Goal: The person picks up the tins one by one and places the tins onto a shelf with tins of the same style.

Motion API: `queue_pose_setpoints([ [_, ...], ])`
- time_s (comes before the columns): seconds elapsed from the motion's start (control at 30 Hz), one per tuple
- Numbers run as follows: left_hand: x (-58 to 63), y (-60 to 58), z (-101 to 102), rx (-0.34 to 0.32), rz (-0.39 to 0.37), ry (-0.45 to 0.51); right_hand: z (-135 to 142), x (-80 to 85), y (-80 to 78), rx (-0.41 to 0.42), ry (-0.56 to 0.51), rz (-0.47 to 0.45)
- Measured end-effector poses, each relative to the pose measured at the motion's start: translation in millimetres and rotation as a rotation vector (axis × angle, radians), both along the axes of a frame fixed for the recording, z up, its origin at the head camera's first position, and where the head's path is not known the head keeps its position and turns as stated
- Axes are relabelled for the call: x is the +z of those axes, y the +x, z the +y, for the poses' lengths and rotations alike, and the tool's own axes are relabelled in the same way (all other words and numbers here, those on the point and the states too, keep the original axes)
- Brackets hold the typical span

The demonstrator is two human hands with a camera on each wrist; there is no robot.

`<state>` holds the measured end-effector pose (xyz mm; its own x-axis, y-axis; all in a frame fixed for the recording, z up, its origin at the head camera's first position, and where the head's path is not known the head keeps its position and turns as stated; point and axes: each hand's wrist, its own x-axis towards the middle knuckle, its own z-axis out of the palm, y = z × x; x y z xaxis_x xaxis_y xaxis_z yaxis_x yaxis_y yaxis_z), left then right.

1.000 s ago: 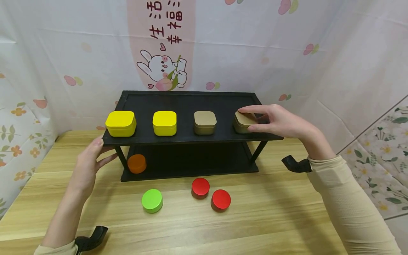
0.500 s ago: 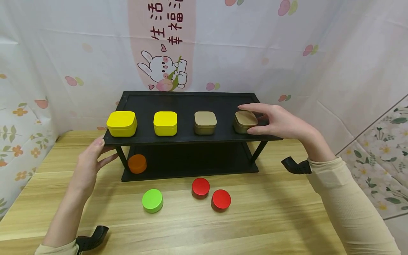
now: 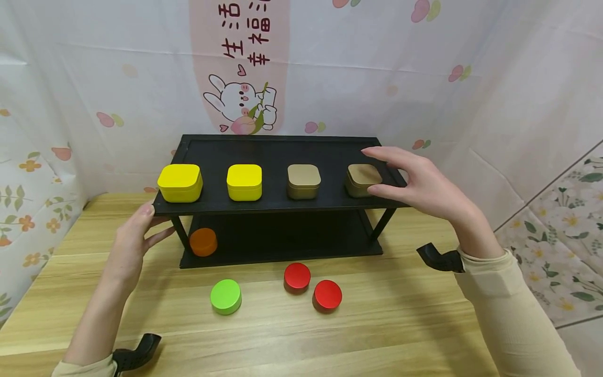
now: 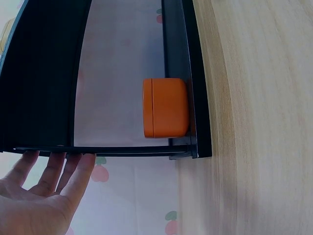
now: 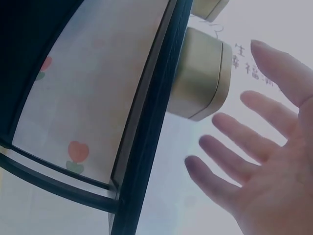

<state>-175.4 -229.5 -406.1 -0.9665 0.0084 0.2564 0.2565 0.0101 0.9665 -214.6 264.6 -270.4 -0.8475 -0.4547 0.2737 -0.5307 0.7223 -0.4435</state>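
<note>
My left hand [image 3: 126,243] holds the left front corner of the black two-tier shelf rack [image 3: 282,149]. Its thumb lies at the upper board's corner, while its fingers [image 4: 73,178] reach the side rim from below. At the other end my right hand [image 3: 419,183] is spread beside the rightmost gold square tin [image 3: 364,180]; the right wrist view shows a gap between the fingers and that tin [image 5: 200,73]. A second gold tin [image 3: 303,181] and two yellow tins, one mid-left [image 3: 244,182] and one at the left end [image 3: 180,183], complete the row along the upper board.
An orange tin [image 3: 203,242] occupies the lower board's left end. On the wooden table [image 3: 400,324] in front are a green round tin [image 3: 225,297] and two red ones, the nearer [image 3: 327,296] slightly right of the other [image 3: 297,278]. Printed cloth [image 3: 339,78] hangs behind.
My right hand has come off the rightmost gold tin and drawn back to the right, its fingers parting wider. The tins and my left hand stay as they were.
</note>
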Motion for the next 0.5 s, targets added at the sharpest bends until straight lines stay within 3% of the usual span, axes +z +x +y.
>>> queue_pose_setpoints([
  [0.5, 0.4, 0.2, -0.1, 0.007, -0.009, 0.016, -18.8, -14.4, 24.2, 0.007, -0.113, 0.343],
])
